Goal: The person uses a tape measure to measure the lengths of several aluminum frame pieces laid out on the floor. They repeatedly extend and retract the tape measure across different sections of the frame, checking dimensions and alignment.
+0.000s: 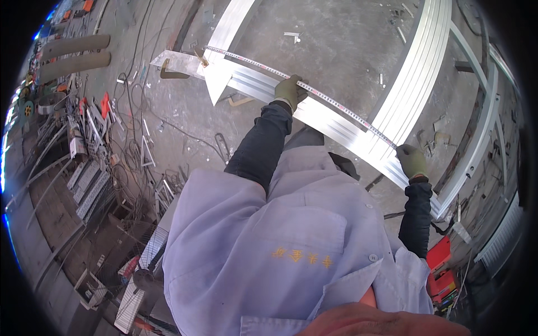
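Note:
A long tape measure blade (342, 106) is stretched along the far edge of a silvery metal beam (328, 123), running slantwise from upper left to lower right. My left hand (288, 93), in a green glove, is closed on the blade and the beam's edge partway along. At the blade's right end, by the joint with a wide ribbed metal panel (414, 73), my gloved right hand (412, 161) is closed on the tape measure; its fingers are partly hidden. The blade's other end lies by a pale triangular plate (217, 81) on the beam's left end.
Clamps (171, 73) sit around the beam's left end. Another metal rail (227, 28) runs away from me there. Cables (193, 134) and metal offcuts (95, 123) litter the floor at left, near a wire-caged fan (143, 277). An open red toolbox (440, 255) is at lower right.

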The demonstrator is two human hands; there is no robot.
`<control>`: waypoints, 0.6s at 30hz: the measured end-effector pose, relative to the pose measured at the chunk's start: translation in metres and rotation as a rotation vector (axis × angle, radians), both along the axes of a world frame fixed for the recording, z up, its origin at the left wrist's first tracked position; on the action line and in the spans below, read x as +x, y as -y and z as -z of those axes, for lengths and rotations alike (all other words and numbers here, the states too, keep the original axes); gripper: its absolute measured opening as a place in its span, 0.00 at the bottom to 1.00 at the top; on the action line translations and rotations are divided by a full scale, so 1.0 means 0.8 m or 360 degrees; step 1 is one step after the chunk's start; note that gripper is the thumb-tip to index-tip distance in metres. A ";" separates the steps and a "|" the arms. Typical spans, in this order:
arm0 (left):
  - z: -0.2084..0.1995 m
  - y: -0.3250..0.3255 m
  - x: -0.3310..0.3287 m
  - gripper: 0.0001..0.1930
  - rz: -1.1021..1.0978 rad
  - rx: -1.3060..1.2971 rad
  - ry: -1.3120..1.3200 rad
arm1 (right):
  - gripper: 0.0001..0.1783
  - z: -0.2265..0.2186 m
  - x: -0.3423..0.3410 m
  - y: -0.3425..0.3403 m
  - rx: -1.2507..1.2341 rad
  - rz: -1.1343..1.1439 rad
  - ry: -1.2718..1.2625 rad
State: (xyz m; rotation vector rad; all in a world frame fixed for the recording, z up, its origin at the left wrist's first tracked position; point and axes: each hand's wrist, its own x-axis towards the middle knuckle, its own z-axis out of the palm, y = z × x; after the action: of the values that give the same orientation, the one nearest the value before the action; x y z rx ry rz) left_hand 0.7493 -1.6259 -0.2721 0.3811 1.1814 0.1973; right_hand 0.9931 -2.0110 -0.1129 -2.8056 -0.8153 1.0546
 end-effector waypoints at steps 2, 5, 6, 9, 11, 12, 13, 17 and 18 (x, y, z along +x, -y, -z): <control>0.005 0.001 0.010 0.17 -0.0033 -0.0026 -0.0024 | 0.21 0.005 0.022 -0.004 -0.0057 -0.0039 -0.0034; 0.014 0.005 0.016 0.17 -0.0051 -0.0021 -0.0038 | 0.22 0.012 0.038 -0.001 -0.0026 -0.0033 -0.0092; 0.018 0.007 0.019 0.17 -0.0054 -0.0009 -0.0037 | 0.22 0.014 0.043 -0.001 -0.0026 -0.0045 -0.0085; 0.028 0.013 0.027 0.15 -0.0192 -0.0005 -0.0026 | 0.22 0.026 0.053 0.005 -0.0004 -0.0082 -0.0054; 0.024 0.008 0.033 0.19 0.1097 0.1203 -0.0636 | 0.22 0.037 0.057 0.016 0.0027 -0.0092 -0.0016; 0.022 0.009 0.039 0.21 0.1782 0.1813 -0.0898 | 0.22 0.047 0.061 0.020 0.0043 -0.0153 -0.0072; 0.073 0.000 0.017 0.20 0.1913 0.1968 -0.1078 | 0.22 0.057 0.077 0.016 0.0048 -0.0251 -0.0136; 0.070 0.045 -0.012 0.24 0.0898 0.0724 -0.0175 | 0.28 0.050 0.104 0.024 -0.0036 0.0048 -0.0286; 0.056 0.060 -0.020 0.27 0.0301 0.0234 -0.0005 | 0.28 0.070 0.116 0.050 0.0004 -0.0026 -0.0183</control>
State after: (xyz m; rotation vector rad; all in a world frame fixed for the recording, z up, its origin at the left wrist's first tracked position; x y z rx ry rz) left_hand 0.7331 -1.6739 -0.3171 0.6196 1.1298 0.1194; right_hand 1.0856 -2.0510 -0.1692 -2.7110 -0.8278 1.2033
